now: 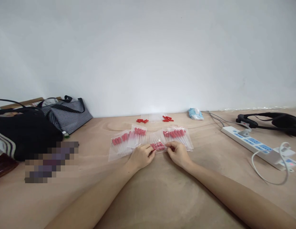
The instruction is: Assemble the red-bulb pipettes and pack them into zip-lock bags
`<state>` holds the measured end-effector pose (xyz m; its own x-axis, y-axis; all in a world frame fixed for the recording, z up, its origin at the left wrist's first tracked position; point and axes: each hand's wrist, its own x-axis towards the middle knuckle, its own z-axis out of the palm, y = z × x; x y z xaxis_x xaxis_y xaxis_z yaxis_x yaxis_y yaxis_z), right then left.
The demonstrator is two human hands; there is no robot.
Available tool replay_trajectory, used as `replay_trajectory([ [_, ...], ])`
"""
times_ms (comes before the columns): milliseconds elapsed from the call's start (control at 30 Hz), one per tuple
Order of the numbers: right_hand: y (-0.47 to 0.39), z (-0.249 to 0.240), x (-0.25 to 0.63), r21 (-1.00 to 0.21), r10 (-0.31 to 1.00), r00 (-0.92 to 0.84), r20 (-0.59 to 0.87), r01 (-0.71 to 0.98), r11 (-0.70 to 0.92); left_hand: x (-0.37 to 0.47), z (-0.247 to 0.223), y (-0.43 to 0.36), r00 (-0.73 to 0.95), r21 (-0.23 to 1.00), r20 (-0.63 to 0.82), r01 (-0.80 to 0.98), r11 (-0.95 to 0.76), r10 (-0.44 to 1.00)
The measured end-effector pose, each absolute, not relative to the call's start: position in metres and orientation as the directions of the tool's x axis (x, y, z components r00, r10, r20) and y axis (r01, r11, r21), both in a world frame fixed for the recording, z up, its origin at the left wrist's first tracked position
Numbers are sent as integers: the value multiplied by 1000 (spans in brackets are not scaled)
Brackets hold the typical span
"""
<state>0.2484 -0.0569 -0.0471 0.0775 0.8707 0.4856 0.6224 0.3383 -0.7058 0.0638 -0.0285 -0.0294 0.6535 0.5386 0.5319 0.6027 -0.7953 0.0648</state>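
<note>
In the head view, a clear zip bag (156, 139) lies in the middle of the table, with thin clear droppers inside. Their red bulbs (158, 146) point towards me. My left hand (142, 156) is closed on the near left corner of this bag. At the near right corner, the fingers of my right hand (178, 154) pinch its edge. On the left are two more bags, one (119, 149) partly under the other (137, 143), both with red-bulbed droppers. Another bag of droppers (178, 135) lies just beyond my right hand.
Loose red bulbs (142, 121) and more red bulbs (168, 118) flank a row of clear tubes (155, 120) near the wall. A blue-white packet (196, 114), a power strip (254, 146) with cables and a black headset (269, 122) are right; bags (69, 116) stand left.
</note>
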Motion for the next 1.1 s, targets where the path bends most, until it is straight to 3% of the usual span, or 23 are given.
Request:
replay_trajectory([
  [200,-59,-50,247,-722,877,64,476,598,348,65,-27,-29,645,91,523,608,-789,557],
  [300,-55,-52,245,-745,880,53,471,557,366,70,-23,-25,683,140,516,527,-838,516],
  [467,-53,-51,246,-736,858,109,502,575,358,81,-20,-14,812,201,361,413,-888,459],
  [667,-58,-52,250,-652,865,90,494,696,300,85,-25,-11,818,212,239,481,-850,523],
  [833,-62,-50,248,-553,853,-65,518,736,391,85,-25,-14,816,204,263,475,-856,515],
  [1000,-77,-44,263,-612,873,-86,480,680,404,83,-26,-13,804,202,277,486,-850,525],
  [1100,-77,-41,279,-601,864,-111,491,675,428,81,-27,-15,760,233,362,487,-842,540],
])
